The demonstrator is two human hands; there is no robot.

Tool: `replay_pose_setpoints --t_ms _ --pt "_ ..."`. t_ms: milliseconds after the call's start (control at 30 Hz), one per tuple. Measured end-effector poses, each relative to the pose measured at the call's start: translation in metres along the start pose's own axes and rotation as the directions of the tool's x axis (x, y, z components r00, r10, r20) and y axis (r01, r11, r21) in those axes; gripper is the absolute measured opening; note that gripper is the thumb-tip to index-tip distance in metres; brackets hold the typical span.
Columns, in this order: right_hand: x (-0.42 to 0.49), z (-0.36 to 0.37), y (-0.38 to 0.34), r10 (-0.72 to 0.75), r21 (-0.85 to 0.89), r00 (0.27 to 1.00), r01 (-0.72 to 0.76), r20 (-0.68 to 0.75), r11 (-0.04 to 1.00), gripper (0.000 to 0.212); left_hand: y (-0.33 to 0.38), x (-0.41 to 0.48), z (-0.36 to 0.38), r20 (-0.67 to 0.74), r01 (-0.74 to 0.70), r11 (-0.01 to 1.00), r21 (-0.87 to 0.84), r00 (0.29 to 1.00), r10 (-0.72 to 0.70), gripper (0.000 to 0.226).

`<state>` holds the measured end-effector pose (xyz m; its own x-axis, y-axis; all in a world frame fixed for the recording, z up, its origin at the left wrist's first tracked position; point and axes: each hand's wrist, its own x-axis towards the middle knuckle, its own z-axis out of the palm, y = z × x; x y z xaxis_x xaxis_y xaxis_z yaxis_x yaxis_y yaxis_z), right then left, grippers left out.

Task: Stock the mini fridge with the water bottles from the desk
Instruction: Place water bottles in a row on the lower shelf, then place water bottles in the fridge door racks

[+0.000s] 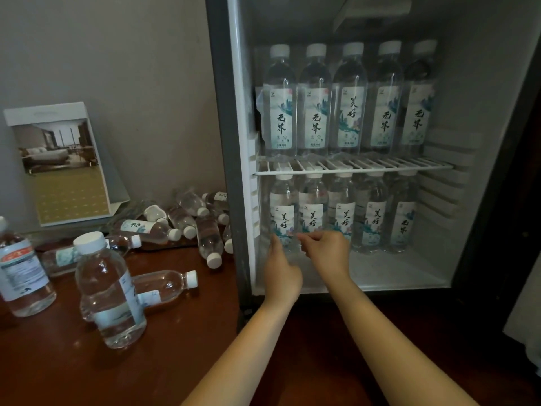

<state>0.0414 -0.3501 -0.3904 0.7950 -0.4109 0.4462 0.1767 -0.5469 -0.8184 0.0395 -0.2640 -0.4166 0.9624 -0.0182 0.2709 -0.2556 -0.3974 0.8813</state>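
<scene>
Two grips inside the mini fridge (483,83): left hand (282,271) round leftmost lower bottle (282,210), right hand (328,250) unclear.

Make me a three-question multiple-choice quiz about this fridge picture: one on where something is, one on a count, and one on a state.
1. Where are the left hand and right hand?
A) at the lower-left bottles inside the fridge
B) on the picture card
C) on the wall

2. How many bottles stand on the upper wire shelf?
A) three
B) five
C) eight

3. How is the nearest white-capped bottle on the desk?
A) lying down
B) uncapped
C) upright and capped

Answers:
1. A, both hands reach under the wire shelf to the bottles at the lower left.
2. B, five white caps stand in one row there.
3. C, it stands on its base with its cap on.
</scene>
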Motion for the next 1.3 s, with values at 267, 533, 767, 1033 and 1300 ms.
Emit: replay_pose_setpoints --t_ms 267,533,767,1033,1300 --pt "-0.033 -0.022 -0.016 0.104 0.191 0.993 -0.114 0.063 0.975 0.021 -0.005 -0.071 -0.056 -0.105 -0.305 0.937 -0.171 0.951 0.291 0.053" --pt "-0.090 0.015 -0.060 0.053 0.354 0.959 -0.154 0.279 0.922 0.025 -0.063 -0.093 -0.148 -0.609 -0.288 0.951 0.111 0.736 0.294 0.043" --pt "-0.124 0.097 -0.076 -0.090 0.176 0.855 -0.002 0.511 0.984 0.010 -0.105 -0.077 -0.198 -0.737 -0.036 0.991 0.128 0.665 0.119 0.081" --pt "-0.154 0.166 -0.087 -0.151 0.305 0.701 -0.100 0.697 0.947 0.041 -0.127 -0.069 -0.218 -0.378 0.095 0.940 -0.327 0.899 -0.222 0.074" --pt "-0.145 0.153 -0.078 -0.165 0.401 0.753 -0.141 0.636 0.905 0.031 -0.124 -0.074 -0.224 -0.124 0.104 0.899 -0.425 0.977 -0.171 0.069"
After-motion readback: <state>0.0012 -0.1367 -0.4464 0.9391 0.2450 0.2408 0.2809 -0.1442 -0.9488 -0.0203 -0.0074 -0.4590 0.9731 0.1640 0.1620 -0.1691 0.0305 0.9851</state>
